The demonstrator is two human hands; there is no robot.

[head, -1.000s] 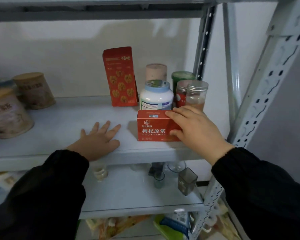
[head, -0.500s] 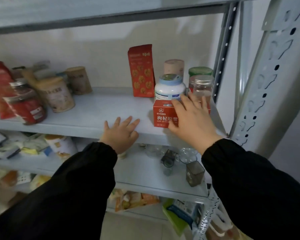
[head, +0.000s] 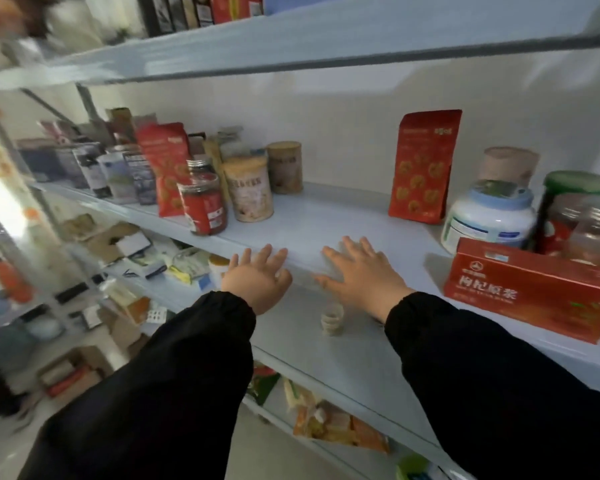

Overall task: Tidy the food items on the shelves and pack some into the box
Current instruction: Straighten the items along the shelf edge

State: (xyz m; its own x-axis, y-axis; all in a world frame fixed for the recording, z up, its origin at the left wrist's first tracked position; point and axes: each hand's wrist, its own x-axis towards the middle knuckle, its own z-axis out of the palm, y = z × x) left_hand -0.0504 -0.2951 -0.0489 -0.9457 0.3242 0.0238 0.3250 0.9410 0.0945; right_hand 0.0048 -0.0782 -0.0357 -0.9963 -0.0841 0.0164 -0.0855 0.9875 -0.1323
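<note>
your left hand (head: 257, 280) and your right hand (head: 362, 277) both lie flat on the front edge of the pale grey metal shelf (head: 326, 216). the fingers are straight and spread. they hold nothing. the two hands are near each other, at the bare middle part of the shelf.

the long flat red cardboard box with white writing (head: 530, 292) lies to the right of your right hand, near it but not touching. it sits at the front of the shelf. its long side runs along the shelf edge, left to right. so your right hand is the nearer one. i think a reach to the right would meet the short end of the box first.

the clear plastic jar with a red label (head: 203, 207) stands to the left of your left hand, a bit farther off. the round tan paper tub (head: 248, 190) is just beside it. for those two, your left hand is nearer.

the white plastic bottle with a pale blue lid (head: 492, 216) stands just behind the red box, so mind it if you lift the box.
</note>
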